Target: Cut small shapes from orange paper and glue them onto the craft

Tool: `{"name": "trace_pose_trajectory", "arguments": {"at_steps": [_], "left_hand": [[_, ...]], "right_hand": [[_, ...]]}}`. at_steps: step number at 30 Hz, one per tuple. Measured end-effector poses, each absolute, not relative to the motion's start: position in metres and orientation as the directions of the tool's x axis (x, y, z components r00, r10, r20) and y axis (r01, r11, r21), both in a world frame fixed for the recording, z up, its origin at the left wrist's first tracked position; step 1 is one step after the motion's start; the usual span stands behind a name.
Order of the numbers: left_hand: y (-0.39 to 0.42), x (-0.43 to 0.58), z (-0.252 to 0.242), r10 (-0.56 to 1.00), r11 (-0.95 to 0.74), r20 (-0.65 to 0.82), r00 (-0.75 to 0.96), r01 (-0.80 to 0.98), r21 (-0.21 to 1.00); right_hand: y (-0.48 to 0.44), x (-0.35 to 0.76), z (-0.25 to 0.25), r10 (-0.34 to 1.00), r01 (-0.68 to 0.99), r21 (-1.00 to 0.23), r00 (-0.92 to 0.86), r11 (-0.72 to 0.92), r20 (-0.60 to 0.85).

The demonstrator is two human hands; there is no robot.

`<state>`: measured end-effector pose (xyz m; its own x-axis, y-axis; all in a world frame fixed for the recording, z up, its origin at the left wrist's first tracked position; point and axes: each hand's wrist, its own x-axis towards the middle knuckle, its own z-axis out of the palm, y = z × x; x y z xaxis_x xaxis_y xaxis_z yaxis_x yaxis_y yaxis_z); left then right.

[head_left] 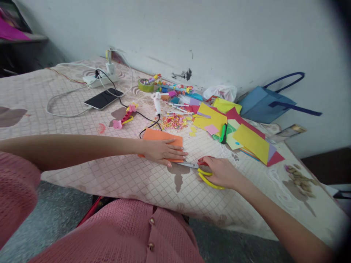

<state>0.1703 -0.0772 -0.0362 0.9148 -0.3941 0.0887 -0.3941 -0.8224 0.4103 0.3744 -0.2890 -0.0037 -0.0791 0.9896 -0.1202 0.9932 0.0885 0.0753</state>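
Remote view: I see the left hand (pixel 160 149) flat on the orange sheet (pixel 157 135) on the tabletop (pixel 148 180), fingers extended; the right hand's (pixel 221 171) fingers are clamped on scissors (pixel 192 165) beside it.

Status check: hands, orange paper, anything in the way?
Left hand flat on orange paper sheet. Right hand holding yellow-handled metal scissors, blades by sheet's near edge. Black cable close by sheet's far-left corner.

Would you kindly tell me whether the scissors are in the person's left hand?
No, the right hand holds the scissors, while the left hand lies flat on the orange sheet.
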Motion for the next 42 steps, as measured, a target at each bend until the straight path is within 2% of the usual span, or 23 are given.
{"name": "trace_pose_trajectory", "arguments": {"at_steps": [5, 12, 17, 22, 24, 29, 36, 42], "left_hand": [[-0.077, 0.171, -0.036, -0.387, -0.837, 0.006, 0.922, -0.354, 0.417], [-0.076, 0.170, -0.037, -0.395, -0.810, 0.084, 0.915, -0.390, 0.437], [-0.080, 0.173, -0.036, -0.357, -0.817, 0.049, 0.933, -0.337, 0.468], [-0.072, 0.169, -0.027, -0.391, -0.820, 0.088, 0.916, -0.390, 0.420], [-0.064, 0.164, -0.020, -0.359, -0.843, 0.084, 0.930, -0.362, 0.398], [-0.049, 0.152, -0.016, -0.295, -0.867, -0.015, 0.955, -0.261, 0.425], [-0.045, 0.151, -0.033, -0.340, -0.835, 0.094, 0.936, -0.347, 0.428], [-0.047, 0.152, -0.030, -0.334, -0.842, 0.028, 0.942, -0.312, 0.440]], "right_hand": [[-0.286, 0.370, -0.006, 0.992, 0.993, 0.073, -0.079, 0.087, -0.101], [-0.290, 0.371, -0.006, 0.989, 0.987, 0.093, -0.121, 0.129, -0.079], [-0.292, 0.371, -0.005, 0.993, 0.986, 0.125, -0.107, 0.113, -0.059], [-0.293, 0.371, -0.005, 0.992, 0.984, 0.136, -0.104, 0.113, -0.071], [-0.294, 0.371, -0.006, 0.992, 0.986, 0.124, -0.103, 0.111, -0.074], [-0.295, 0.371, -0.006, 0.994, 0.991, 0.099, -0.086, 0.093, -0.065], [-0.292, 0.366, -0.005, 0.994, 0.992, 0.097, -0.071, 0.079, -0.084], [-0.287, 0.360, -0.005, 0.994, 0.992, 0.102, -0.071, 0.079, -0.079]]}}
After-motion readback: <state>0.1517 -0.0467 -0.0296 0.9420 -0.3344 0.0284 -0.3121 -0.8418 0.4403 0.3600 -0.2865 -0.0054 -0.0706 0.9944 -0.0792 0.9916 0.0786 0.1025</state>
